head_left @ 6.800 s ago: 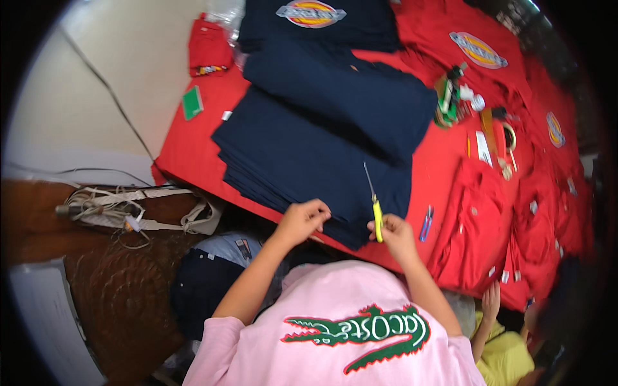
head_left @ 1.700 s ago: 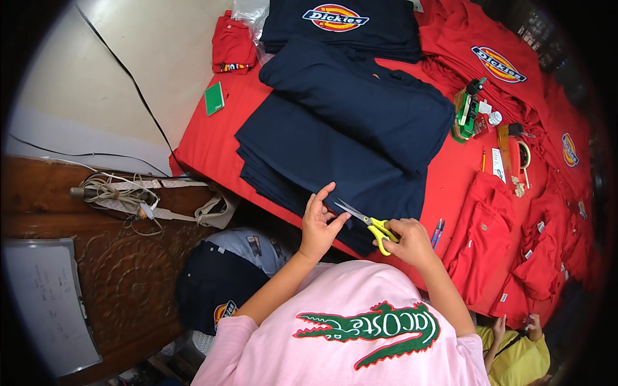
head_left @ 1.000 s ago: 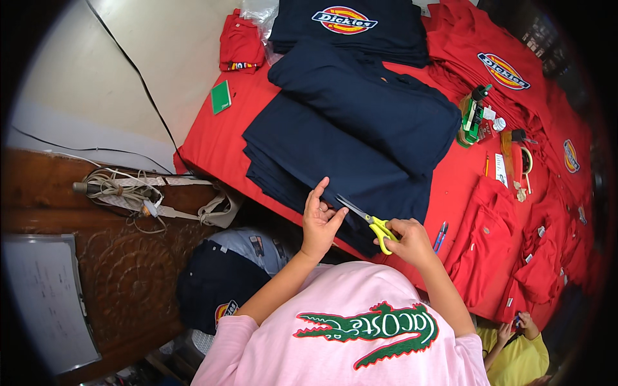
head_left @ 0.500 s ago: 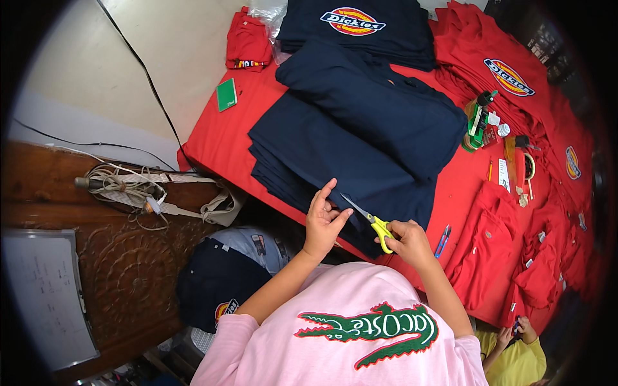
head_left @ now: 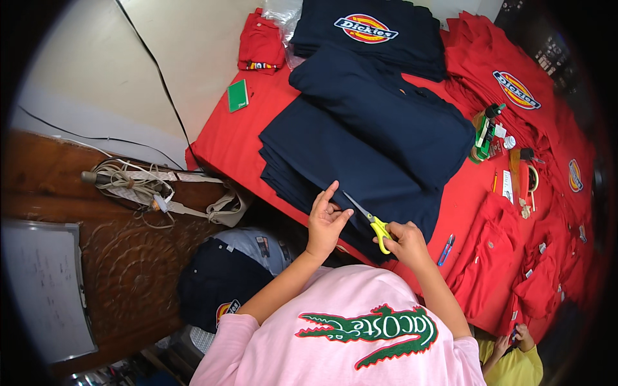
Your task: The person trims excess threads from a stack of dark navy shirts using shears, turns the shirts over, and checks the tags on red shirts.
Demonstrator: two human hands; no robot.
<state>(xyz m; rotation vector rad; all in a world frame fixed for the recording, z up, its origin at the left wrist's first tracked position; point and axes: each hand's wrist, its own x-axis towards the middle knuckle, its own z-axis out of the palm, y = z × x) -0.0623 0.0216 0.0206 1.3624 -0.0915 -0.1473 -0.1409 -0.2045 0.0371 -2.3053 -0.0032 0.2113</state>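
My right hand (head_left: 407,244) grips a pair of scissors (head_left: 378,230) by its yellow handles. Their blades point up and to the left and look closed. Just left of the tips is my left hand (head_left: 327,223), its thumb and index finger stretched apart and the other fingers partly curled. I see nothing held in it. Both hands are over the near edge of a stack of folded dark navy garments (head_left: 347,161), which lies on a red-covered table (head_left: 222,145). Whether the left hand touches the cloth, I cannot tell.
Navy shirts (head_left: 412,42) and red shirts (head_left: 508,71) are piled at the back. A green booklet (head_left: 238,95) lies far left. Bottles (head_left: 483,138), tape (head_left: 533,179) and blue thread snips (head_left: 446,249) sit at right. Another person in yellow (head_left: 515,363) works lower right.
The view has shifted slightly, so the table and garments appear a little farther right and lower. My hands and the scissors hold nearly the same pose.
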